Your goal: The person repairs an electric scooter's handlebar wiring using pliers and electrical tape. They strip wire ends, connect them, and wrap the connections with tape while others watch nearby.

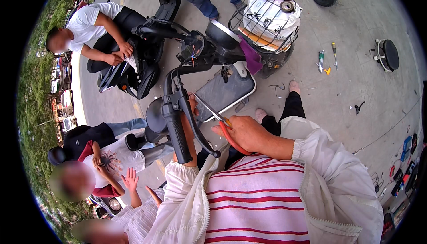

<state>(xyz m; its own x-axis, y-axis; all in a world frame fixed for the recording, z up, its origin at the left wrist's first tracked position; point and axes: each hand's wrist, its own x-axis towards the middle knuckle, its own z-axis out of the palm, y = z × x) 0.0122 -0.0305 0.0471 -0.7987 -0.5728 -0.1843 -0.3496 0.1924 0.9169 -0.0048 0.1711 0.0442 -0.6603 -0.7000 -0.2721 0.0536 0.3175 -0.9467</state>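
Orange-handled scissors point(224, 132), gripped by the right hand's point(250, 133) closed fingers, sit right of the brake lever point(191, 124); left hand point(194, 103) partly hidden behind it, can't tell its grip, so keep blades point(212, 111) clear of it.
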